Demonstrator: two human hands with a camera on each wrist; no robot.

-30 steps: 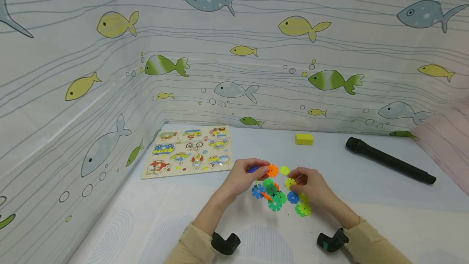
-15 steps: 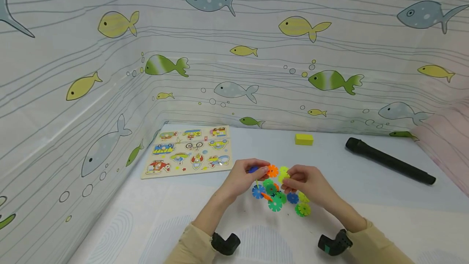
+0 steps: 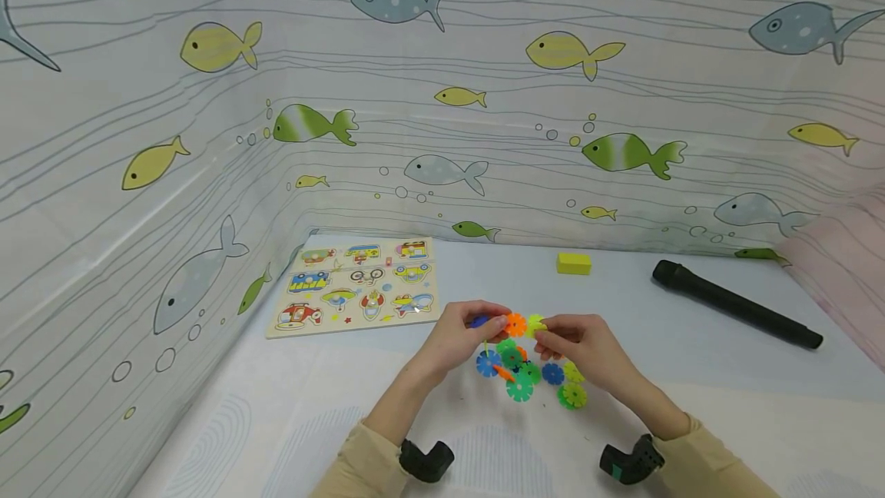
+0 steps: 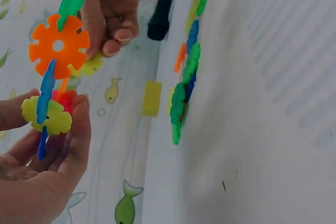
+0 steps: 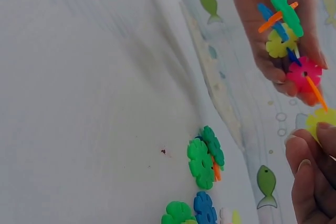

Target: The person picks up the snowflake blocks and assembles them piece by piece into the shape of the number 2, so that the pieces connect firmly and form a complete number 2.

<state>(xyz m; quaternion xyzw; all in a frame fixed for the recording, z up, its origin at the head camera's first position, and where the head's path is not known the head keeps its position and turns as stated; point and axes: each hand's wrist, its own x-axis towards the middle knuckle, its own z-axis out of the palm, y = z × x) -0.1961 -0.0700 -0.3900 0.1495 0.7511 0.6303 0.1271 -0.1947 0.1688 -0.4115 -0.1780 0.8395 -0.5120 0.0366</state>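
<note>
My left hand (image 3: 462, 338) holds up a chain of notched plastic flower discs slotted together. Green, orange (image 4: 44, 51), blue and yellow (image 4: 31, 111) discs show in the left wrist view, and a pink disc (image 5: 299, 78) lies by the left fingers in the right wrist view. With thumb and fingers, my right hand (image 3: 586, 346) pinches a yellow disc (image 5: 316, 120), its edge right at the tip of an orange disc (image 5: 316, 92) on the chain. Below the hands, several loose green, blue and yellow discs (image 3: 520, 388) lie on the table.
A wooden picture puzzle board (image 3: 387, 317) lies at the back left. At the back stand a yellow block (image 3: 574, 263) and, further right, a black microphone (image 3: 736, 302). Fish-printed sheeting (image 3: 512, 190) walls the table's back and left side.
My right hand has moved up and left with the yellow disc, bringing it against the chain's orange disc. The left hand has stayed nearly still.
</note>
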